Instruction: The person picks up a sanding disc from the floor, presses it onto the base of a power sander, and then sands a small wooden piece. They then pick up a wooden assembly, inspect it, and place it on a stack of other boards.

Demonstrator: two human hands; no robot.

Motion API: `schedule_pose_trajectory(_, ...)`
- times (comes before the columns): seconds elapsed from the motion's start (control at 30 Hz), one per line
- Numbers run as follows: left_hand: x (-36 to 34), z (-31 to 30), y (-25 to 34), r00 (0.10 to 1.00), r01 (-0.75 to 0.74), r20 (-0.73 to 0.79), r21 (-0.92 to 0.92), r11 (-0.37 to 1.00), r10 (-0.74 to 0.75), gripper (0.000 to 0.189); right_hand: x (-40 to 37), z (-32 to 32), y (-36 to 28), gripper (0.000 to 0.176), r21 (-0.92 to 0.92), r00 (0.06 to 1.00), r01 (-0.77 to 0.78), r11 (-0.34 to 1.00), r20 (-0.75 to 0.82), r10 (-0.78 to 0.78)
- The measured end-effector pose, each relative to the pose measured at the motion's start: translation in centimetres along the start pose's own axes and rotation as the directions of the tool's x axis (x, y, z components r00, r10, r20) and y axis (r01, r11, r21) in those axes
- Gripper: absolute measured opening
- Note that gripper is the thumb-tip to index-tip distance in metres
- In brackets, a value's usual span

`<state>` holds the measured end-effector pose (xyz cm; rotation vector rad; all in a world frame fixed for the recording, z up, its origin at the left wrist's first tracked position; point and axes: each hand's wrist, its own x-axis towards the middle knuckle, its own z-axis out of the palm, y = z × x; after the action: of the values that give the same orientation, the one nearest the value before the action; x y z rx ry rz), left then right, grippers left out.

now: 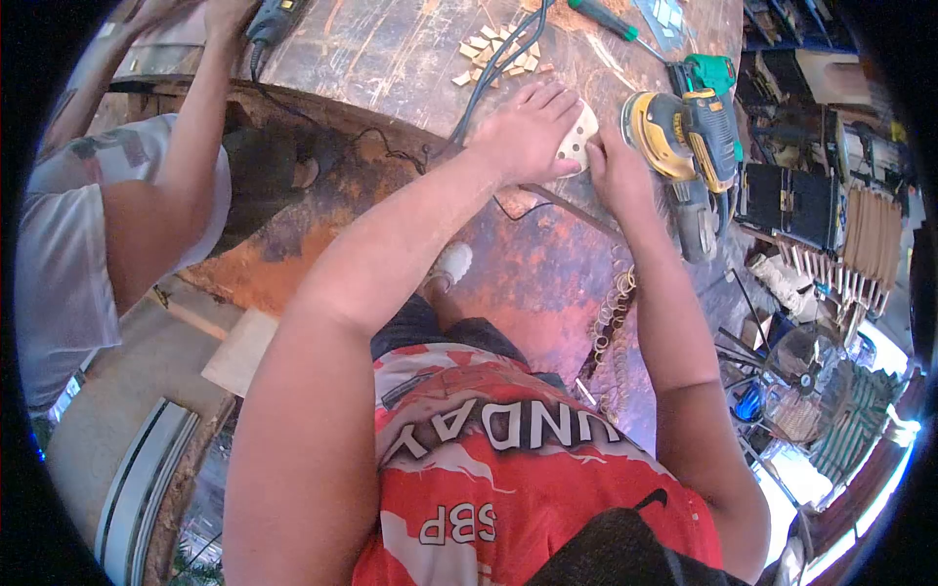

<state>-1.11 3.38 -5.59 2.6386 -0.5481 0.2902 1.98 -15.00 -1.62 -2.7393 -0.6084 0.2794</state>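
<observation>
A pale round disc with several dark holes (578, 140) lies between my two hands near the front edge of the wooden workbench (381, 49). My left hand (532, 132) rests over its left side, fingers spread and pointing up the bench. At the disc's right edge, my right hand (618, 171) has its fingers curled, partly hidden from view, with the thumb side close to the disc. Just right of my right hand sits a yellow and black sander (660, 135). Small wood pieces (498, 54) are heaped beyond my left hand, beside a dark cable (479, 93).
A green-handled screwdriver (604, 18) and a green power tool (711, 73) lie at the back right. Another person (137, 195) works at the left, near a dark power tool (274, 21). A coiled hose (614, 322) hangs below the bench; a fan (803, 356) stands at right.
</observation>
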Motion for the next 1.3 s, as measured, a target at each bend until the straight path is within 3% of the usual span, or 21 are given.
schedule_pose_trajectory(0.1, -0.1, 0.0, 0.0, 1.0, -0.008, 0.001, -0.017, 1.0, 0.008, 0.078, 3.1, 0.7, -0.2, 0.018, -0.107, 0.999, 0.004, 0.994, -0.054, -0.01)
schedule_pose_trajectory(0.2, 0.0, -0.4, 0.0, 1.0, -0.009, 0.026, -0.028, 1.0, 0.01, 0.078, 1.8, 0.6, 0.1, 0.016, -0.058, 0.999, -0.042, 0.997, -0.033, 0.04)
schedule_pose_trajectory(0.43, -0.1, -0.4, 0.3, 1.0, -0.003, 0.027, -0.03, 1.0, 0.004, 0.078, 2.7, 0.7, -0.2, 0.017, -0.023, 0.995, 0.037, 0.999, -0.097, -0.039)
schedule_pose_trajectory(0.5, 0.0, -0.4, -0.1, 0.999, 0.0, 0.033, -0.039, 0.999, 0.002, 0.077, 0.6, 0.4, 0.0, 0.017, -0.036, 0.998, -0.054, 0.998, -0.03, 0.053)
schedule_pose_trajectory(0.53, 0.0, -0.1, 0.0, 0.999, 0.012, 0.03, -0.006, 1.0, -0.012, 0.077, 0.3, 0.8, 0.8, 0.018, 0.021, 0.999, 0.007, 1.0, -0.044, -0.006)
schedule_pose_trajectory(0.77, 0.0, 0.0, -0.2, 1.0, -0.012, -0.024, -0.001, 1.0, 0.012, 0.078, 2.3, 0.6, -0.2, 0.017, -0.033, 0.997, -0.014, 0.999, -0.082, 0.011)
schedule_pose_trajectory(0.83, 0.0, -0.1, -0.1, 0.999, -0.016, 0.028, 0.053, 0.998, 0.015, 0.078, 0.3, 0.5, 0.6, 0.018, 0.006, 1.0, 0.019, 1.0, -0.007, -0.019)
schedule_pose_trajectory(0.87, 0.1, -0.5, 0.1, 0.999, -0.001, 0.032, 0.042, 0.999, -0.001, 0.078, 0.7, 0.6, 0.6, 0.018, -0.019, 0.996, 0.077, 0.997, -0.053, -0.078)
schedule_pose_trajectory(1.03, -0.1, 0.0, 0.0, 1.0, -0.018, -0.015, 0.023, 1.0, 0.018, 0.077, 2.6, 0.4, -0.3, 0.018, -0.048, 0.998, -0.027, 0.998, -0.056, 0.024)
schedule_pose_trajectory(1.3, 0.0, -0.3, 0.0, 0.999, -0.03, -0.024, -0.023, 0.999, 0.029, 0.076, 3.4, 0.8, -0.2, 0.018, -0.109, 0.982, 0.094, 0.99, -0.153, -0.11)
